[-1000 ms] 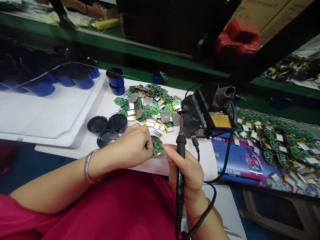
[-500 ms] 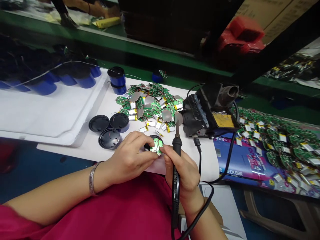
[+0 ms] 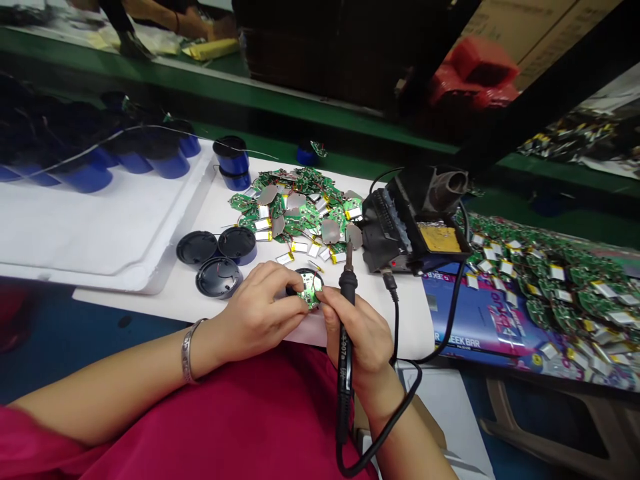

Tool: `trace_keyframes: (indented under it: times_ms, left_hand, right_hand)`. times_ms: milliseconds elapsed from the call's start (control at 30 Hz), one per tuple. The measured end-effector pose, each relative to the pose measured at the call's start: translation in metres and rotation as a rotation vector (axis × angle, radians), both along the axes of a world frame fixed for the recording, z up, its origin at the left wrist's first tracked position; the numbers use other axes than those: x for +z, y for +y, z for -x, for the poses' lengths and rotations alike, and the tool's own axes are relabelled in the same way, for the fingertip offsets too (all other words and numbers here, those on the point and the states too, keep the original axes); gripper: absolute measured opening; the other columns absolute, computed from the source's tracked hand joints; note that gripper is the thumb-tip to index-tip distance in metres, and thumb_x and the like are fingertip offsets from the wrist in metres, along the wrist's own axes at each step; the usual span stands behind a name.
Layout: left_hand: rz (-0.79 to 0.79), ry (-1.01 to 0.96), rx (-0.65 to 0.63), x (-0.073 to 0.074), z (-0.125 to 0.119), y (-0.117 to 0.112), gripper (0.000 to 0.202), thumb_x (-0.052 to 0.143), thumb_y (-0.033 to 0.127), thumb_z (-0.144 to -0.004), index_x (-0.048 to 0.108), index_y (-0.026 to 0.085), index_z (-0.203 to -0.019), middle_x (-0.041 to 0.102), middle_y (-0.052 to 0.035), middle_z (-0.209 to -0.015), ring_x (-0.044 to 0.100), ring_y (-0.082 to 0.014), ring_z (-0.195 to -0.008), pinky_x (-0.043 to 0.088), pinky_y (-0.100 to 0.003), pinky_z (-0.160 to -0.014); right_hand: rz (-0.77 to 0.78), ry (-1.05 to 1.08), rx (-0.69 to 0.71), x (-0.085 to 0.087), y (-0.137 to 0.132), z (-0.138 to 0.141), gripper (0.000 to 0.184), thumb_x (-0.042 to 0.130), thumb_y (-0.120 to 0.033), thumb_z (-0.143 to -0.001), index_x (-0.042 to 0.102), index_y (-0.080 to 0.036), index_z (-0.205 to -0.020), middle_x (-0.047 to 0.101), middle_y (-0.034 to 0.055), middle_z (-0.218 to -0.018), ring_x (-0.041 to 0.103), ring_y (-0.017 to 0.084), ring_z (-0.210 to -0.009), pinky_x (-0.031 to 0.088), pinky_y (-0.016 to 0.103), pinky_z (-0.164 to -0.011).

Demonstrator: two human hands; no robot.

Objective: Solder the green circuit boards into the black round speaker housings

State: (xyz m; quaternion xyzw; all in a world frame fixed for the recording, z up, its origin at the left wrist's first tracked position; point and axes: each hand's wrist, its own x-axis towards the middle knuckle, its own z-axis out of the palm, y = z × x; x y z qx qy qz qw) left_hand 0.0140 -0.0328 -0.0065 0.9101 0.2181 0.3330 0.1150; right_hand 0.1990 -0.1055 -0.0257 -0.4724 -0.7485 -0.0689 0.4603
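Observation:
My left hand (image 3: pixel 265 307), closed, pinches the left edge of a green circuit board (image 3: pixel 312 293). The board sits at the mouth of a dark round housing, mostly hidden by my fingers. In my right hand (image 3: pixel 367 330) a soldering iron (image 3: pixel 346 353) is held upright between thumb and fingers, its tip pointing away from me. My right thumb and index fingertip are also at the board's right edge. Just beyond lies a pile of green circuit boards (image 3: pixel 305 217) with small silver battery cells (image 3: pixel 300 247). Three dark round housings (image 3: pixel 219 277) stand left of my left hand.
A soldering station (image 3: pixel 387 233) with a yellow sponge (image 3: pixel 440 237) stands right of the pile; its black cable (image 3: pixel 453 320) loops by my right arm. At left, a white foam tray (image 3: pixel 100 233) holds several blue cups (image 3: pixel 167 160). More boards (image 3: pixel 565 273) lie far right. Another person's arm (image 3: pixel 190 25) is behind.
The board has turned slightly between my fingertips, showing more of its face. Both hands and the soldering iron sit a little further left in view, partly because the view itself has shifted.

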Motion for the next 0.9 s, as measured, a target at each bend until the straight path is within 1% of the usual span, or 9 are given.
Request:
trace_keyframes:
  times_ms: [100, 200, 400, 500, 567, 633, 767, 833, 900]
  left_hand:
    - [-0.023, -0.002, -0.026, 0.003, -0.001, 0.001, 0.012, 0.063, 0.01, -0.086, 0.068, 0.02, -0.089, 0.062, -0.0069, -0.098, 0.054, -0.0192, -0.092, 0.047, -0.034, -0.082]
    - [-0.031, -0.007, -0.036, 0.005, -0.002, 0.001, 0.01, 0.063, 0.01, -0.086, 0.068, 0.019, -0.086, 0.061, -0.0072, -0.095, 0.054, -0.0195, -0.09, 0.047, -0.034, -0.08]
    - [-0.057, -0.032, -0.017, 0.002, -0.002, 0.001, 0.008, 0.065, 0.009, -0.085, 0.066, 0.017, -0.083, 0.061, -0.0071, -0.091, 0.054, -0.0198, -0.087, 0.046, -0.035, -0.077]
    - [-0.028, -0.02, -0.03, 0.004, -0.002, 0.002, 0.009, 0.064, 0.009, -0.085, 0.064, 0.016, -0.08, 0.06, -0.0068, -0.09, 0.054, -0.0195, -0.087, 0.046, -0.034, -0.078]
    - [0.026, -0.006, -0.01, 0.008, -0.001, 0.004, 0.008, 0.065, 0.014, -0.086, 0.062, 0.016, -0.079, 0.059, -0.0072, -0.091, 0.054, -0.0197, -0.088, 0.047, -0.035, -0.08]
    - [0.101, 0.038, 0.025, 0.014, -0.003, 0.007, 0.011, 0.069, 0.024, -0.085, 0.062, 0.016, -0.088, 0.058, -0.0089, -0.098, 0.054, -0.0218, -0.095, 0.048, -0.037, -0.085]
    - [0.212, 0.238, 0.038, 0.026, -0.012, 0.016, 0.062, 0.079, 0.044, -0.074, 0.056, 0.015, -0.123, 0.054, -0.0147, -0.125, 0.049, -0.0303, -0.116, 0.047, -0.046, -0.099]
    - [0.23, 0.361, 0.033, 0.031, -0.018, 0.019, 0.071, 0.08, 0.042, -0.073, 0.051, 0.017, -0.133, 0.054, -0.0146, -0.128, 0.049, -0.0324, -0.117, 0.047, -0.048, -0.099]
    - [0.236, 0.496, 0.008, 0.036, -0.024, 0.02, 0.064, 0.076, 0.035, -0.078, 0.051, 0.021, -0.136, 0.057, -0.013, -0.123, 0.052, -0.0324, -0.113, 0.049, -0.047, -0.096]
  right_hand:
    - [-0.018, 0.003, 0.01, 0.0, 0.002, 0.0, 0.043, 0.062, -0.001, -0.085, 0.056, -0.01, -0.127, 0.073, 0.0142, -0.102, 0.07, 0.021, -0.093, 0.061, 0.033, -0.08]
    - [-0.019, 0.002, 0.023, 0.0, 0.002, 0.0, 0.044, 0.063, 0.001, -0.084, 0.056, -0.008, -0.126, 0.073, 0.0159, -0.101, 0.07, 0.022, -0.091, 0.061, 0.034, -0.079]
    - [-0.013, 0.022, 0.014, -0.002, 0.003, 0.002, 0.042, 0.063, -0.001, -0.085, 0.057, -0.01, -0.126, 0.073, 0.0144, -0.101, 0.07, 0.022, -0.091, 0.06, 0.034, -0.078]
    - [-0.02, 0.024, 0.015, -0.002, 0.004, 0.002, 0.043, 0.063, -0.001, -0.084, 0.058, -0.01, -0.125, 0.074, 0.0143, -0.1, 0.07, 0.022, -0.088, 0.061, 0.033, -0.076]
    - [-0.034, 0.027, 0.017, 0.0, 0.004, 0.0, 0.043, 0.063, -0.001, -0.084, 0.057, -0.01, -0.126, 0.074, 0.0143, -0.1, 0.071, 0.021, -0.089, 0.061, 0.033, -0.077]
    - [-0.049, 0.027, 0.003, 0.003, 0.003, -0.003, 0.043, 0.063, -0.002, -0.085, 0.057, -0.01, -0.127, 0.074, 0.0139, -0.102, 0.072, 0.021, -0.092, 0.061, 0.032, -0.081]
    - [-0.072, 0.07, -0.073, 0.014, -0.001, -0.011, 0.04, 0.058, -0.008, -0.091, 0.055, -0.015, -0.13, 0.075, 0.0101, -0.103, 0.072, 0.019, -0.096, 0.062, 0.033, -0.082]
    - [-0.116, 0.113, -0.111, 0.018, -0.003, -0.015, 0.038, 0.058, -0.01, -0.092, 0.056, -0.015, -0.13, 0.075, 0.0086, -0.102, 0.073, 0.019, -0.095, 0.062, 0.033, -0.081]
    - [-0.148, 0.151, -0.146, 0.022, -0.005, -0.016, 0.036, 0.058, -0.011, -0.091, 0.058, -0.015, -0.128, 0.076, 0.0074, -0.1, 0.073, 0.019, -0.094, 0.062, 0.034, -0.081]
